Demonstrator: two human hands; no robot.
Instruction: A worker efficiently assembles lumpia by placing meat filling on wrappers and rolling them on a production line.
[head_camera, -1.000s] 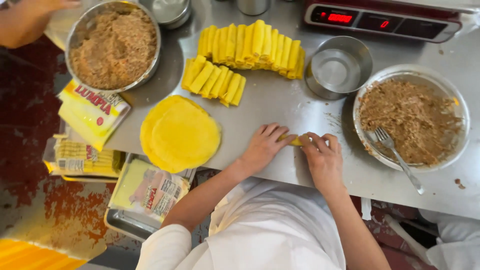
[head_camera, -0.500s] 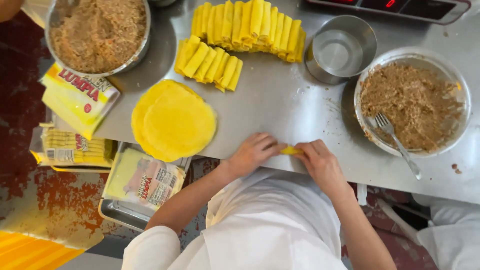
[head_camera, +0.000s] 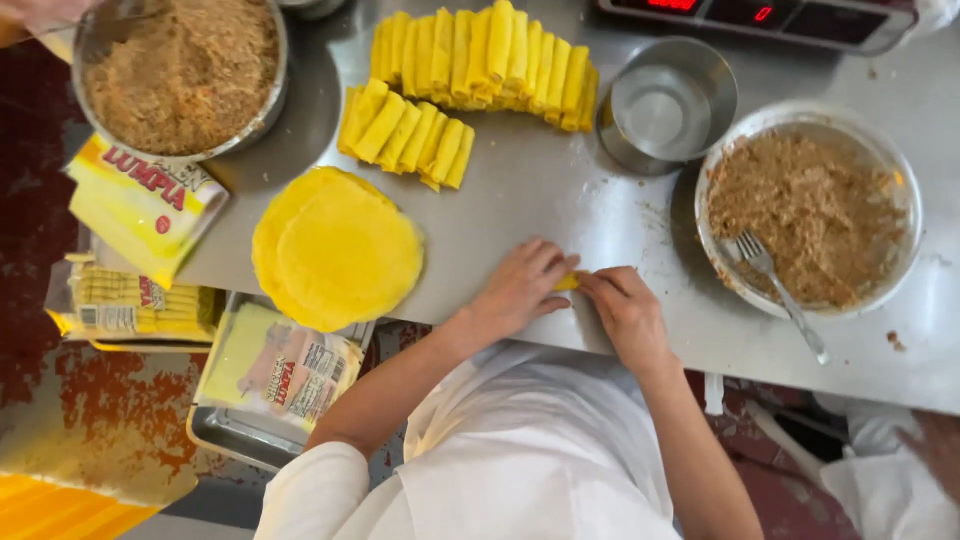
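Observation:
My left hand (head_camera: 520, 290) and my right hand (head_camera: 625, 312) press together on a small yellow roll (head_camera: 567, 283) lying on the steel table (head_camera: 540, 190); only its middle shows between my fingers. A stack of round yellow wrappers (head_camera: 335, 250) lies left of my left hand. To the right stands a glass bowl of brown minced filling (head_camera: 805, 215) with a fork (head_camera: 780, 290) leaning in it. Rows of finished yellow rolls (head_camera: 470, 75) are stacked at the far side.
A metal bowl of the same filling (head_camera: 180, 70) sits at far left, an empty small metal bowl (head_camera: 665, 105) beside the rolls, a scale (head_camera: 760, 18) at the back. Yellow wrapper packets (head_camera: 140, 210) and a tray (head_camera: 270, 385) hang off the table's left edge.
Both hands stay on the roll, working it on the table; the view has shifted a little to the right and closer. Nothing else has moved.

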